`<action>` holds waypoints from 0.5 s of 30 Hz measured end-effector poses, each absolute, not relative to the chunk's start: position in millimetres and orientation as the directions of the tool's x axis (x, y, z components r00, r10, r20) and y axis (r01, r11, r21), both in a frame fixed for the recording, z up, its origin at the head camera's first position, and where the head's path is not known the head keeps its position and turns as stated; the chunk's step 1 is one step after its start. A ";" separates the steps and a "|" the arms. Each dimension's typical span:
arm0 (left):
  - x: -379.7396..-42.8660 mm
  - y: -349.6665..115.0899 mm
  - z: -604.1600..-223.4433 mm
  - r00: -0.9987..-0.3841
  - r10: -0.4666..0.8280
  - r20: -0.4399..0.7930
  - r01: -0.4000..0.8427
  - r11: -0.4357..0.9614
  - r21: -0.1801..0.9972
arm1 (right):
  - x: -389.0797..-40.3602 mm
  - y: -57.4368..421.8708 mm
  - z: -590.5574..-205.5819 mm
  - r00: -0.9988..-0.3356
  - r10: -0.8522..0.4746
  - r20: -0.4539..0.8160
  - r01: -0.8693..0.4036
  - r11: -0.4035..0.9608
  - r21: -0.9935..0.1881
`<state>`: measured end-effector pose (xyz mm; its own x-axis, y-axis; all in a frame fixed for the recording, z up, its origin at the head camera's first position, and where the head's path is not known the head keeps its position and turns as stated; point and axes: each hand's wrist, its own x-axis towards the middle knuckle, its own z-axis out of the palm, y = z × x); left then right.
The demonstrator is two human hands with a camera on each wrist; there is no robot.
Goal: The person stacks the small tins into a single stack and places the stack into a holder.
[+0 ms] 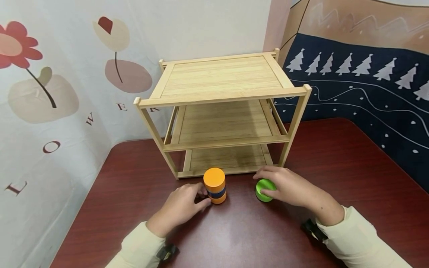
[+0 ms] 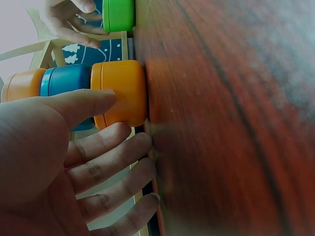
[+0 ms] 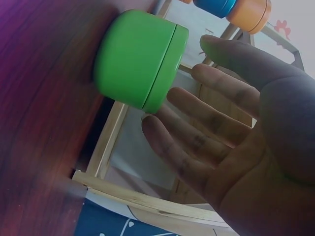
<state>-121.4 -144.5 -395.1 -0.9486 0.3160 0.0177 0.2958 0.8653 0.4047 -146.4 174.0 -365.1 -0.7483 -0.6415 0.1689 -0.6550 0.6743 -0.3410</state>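
A stack of small round lidded tins stands on the table, with an orange tin (image 1: 214, 178) on top, a blue tin (image 2: 69, 81) in the middle and another orange tin (image 2: 125, 91) at the bottom. Beside its left side is my left hand (image 1: 181, 204), thumb and fingers loosely spread near the lowest tin; whether they touch it I cannot tell. To the right sits a single green tin (image 3: 138, 59). Over and beside that one, my right hand (image 1: 288, 186) has its fingers relaxed and apart, not wrapped around it.
Behind the tins stands a wooden three-tier rack (image 1: 221, 78), its front bottom rail close to them. All of it is on a dark red table (image 1: 134, 167). Printed cloths hang behind, a light flowered one (image 1: 67, 93) at left and a dark tree-patterned one (image 1: 352, 85) at right.
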 end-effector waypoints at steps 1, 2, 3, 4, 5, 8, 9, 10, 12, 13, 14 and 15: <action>-121.4 -144.4 -395.1 -0.949 0.315 0.018 0.296 0.866 0.404 | -146.4 174.1 -365.2 -0.747 -0.642 0.170 -0.656 0.673 -0.341; -121.4 -144.3 -395.1 -0.949 0.315 0.018 0.295 0.866 0.404 | -146.4 174.2 -365.2 -0.746 -0.644 0.171 -0.658 0.672 -0.341; -121.3 -144.3 -395.0 -0.949 0.314 0.019 0.295 0.866 0.404 | -146.3 174.2 -365.2 -0.746 -0.644 0.171 -0.658 0.671 -0.341; -121.2 -144.2 -395.0 -0.949 0.314 0.019 0.295 0.866 0.404 | -146.2 174.2 -365.2 -0.744 -0.645 0.172 -0.660 0.671 -0.339; -121.1 -144.2 -394.9 -0.949 0.314 0.020 0.295 0.866 0.403 | -146.0 174.2 -365.1 -0.744 -0.646 0.173 -0.661 0.671 -0.336; -120.9 -144.2 -394.8 -0.950 0.312 0.020 0.293 0.866 0.404 | -145.6 174.1 -364.7 -0.742 -0.648 0.172 -0.663 0.671 -0.332; -120.9 -144.3 -394.7 -0.950 0.311 0.020 0.293 0.866 0.405 | -145.6 174.1 -364.7 -0.743 -0.648 0.168 -0.662 0.672 -0.332; -121.0 -144.3 -394.9 -0.950 0.311 0.021 0.292 0.866 0.405 | -145.5 174.3 -364.5 -0.743 -0.648 0.164 -0.661 0.673 -0.332; -121.2 -144.4 -395.4 -0.950 0.310 0.021 0.292 0.866 0.405 | -145.4 174.8 -364.2 -0.746 -0.648 0.154 -0.656 0.675 -0.337; -121.4 -144.5 -395.6 -0.951 0.310 0.023 0.292 0.867 0.403 | -145.5 175.2 -364.3 -0.747 -0.648 0.150 -0.655 0.676 -0.338; -121.6 -144.5 -395.9 -0.951 0.309 0.023 0.292 0.868 0.402 | -145.6 175.5 -364.4 -0.745 -0.650 0.150 -0.657 0.675 -0.337; -121.7 -144.5 -396.1 -0.951 0.308 0.024 0.292 0.869 0.400 | -145.6 175.8 -364.6 -0.745 -0.651 0.145 -0.656 0.675 -0.338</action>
